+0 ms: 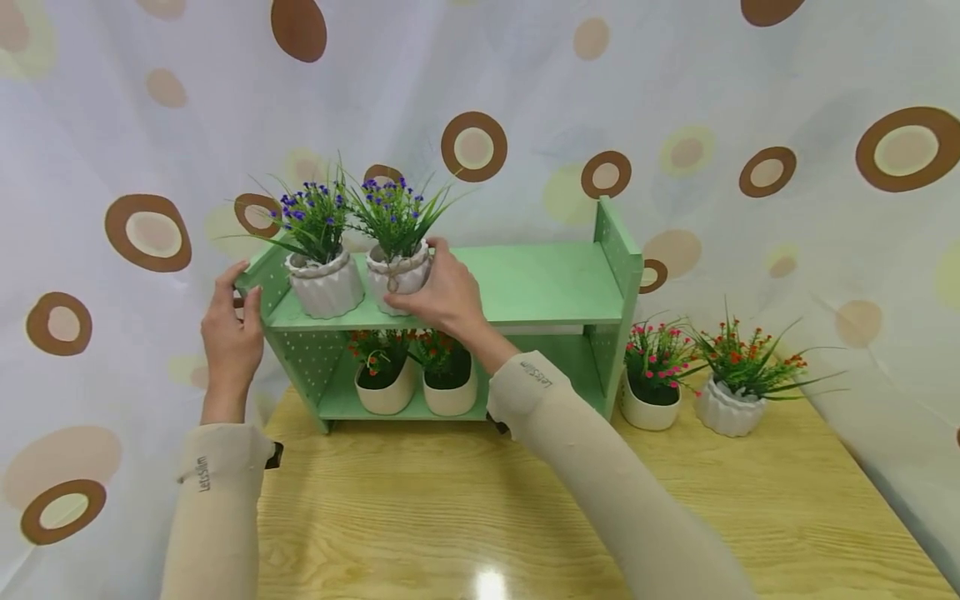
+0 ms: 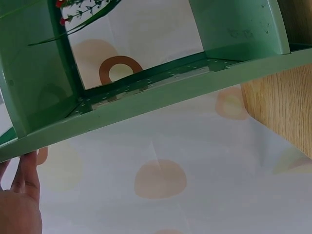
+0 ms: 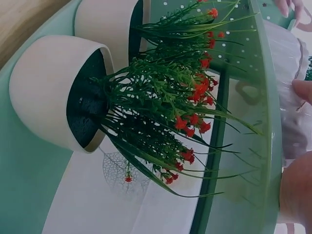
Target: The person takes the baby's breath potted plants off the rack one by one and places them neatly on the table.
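Observation:
My right hand (image 1: pixel 450 296) grips a white fluted pot (image 1: pixel 381 287) of purple flowers on the green shelf's top board, fingers behind and thumb in front. In the right wrist view this hand (image 3: pixel 297 195) holds the pot (image 3: pixel 287 117) at the right edge. Just left of it stands a second white pot (image 1: pixel 327 287) with purple flowers. My left hand (image 1: pixel 232 337) pinches the upper front corner of the shelf's left side panel (image 1: pixel 264 275). From the left wrist, the hand (image 2: pixel 22 209) has its fingertips at the green panel edge (image 2: pixel 122 107), partly hidden.
On the lower board sit two cream pots (image 1: pixel 386 392) (image 3: pixel 41 92) with red flowers. Right of the shelf, a cream pot (image 1: pixel 649 410) with pink flowers and a white fluted pot (image 1: pixel 731 412) with orange-red flowers stand on the wooden table (image 1: pixel 420 500). A patterned curtain hangs behind.

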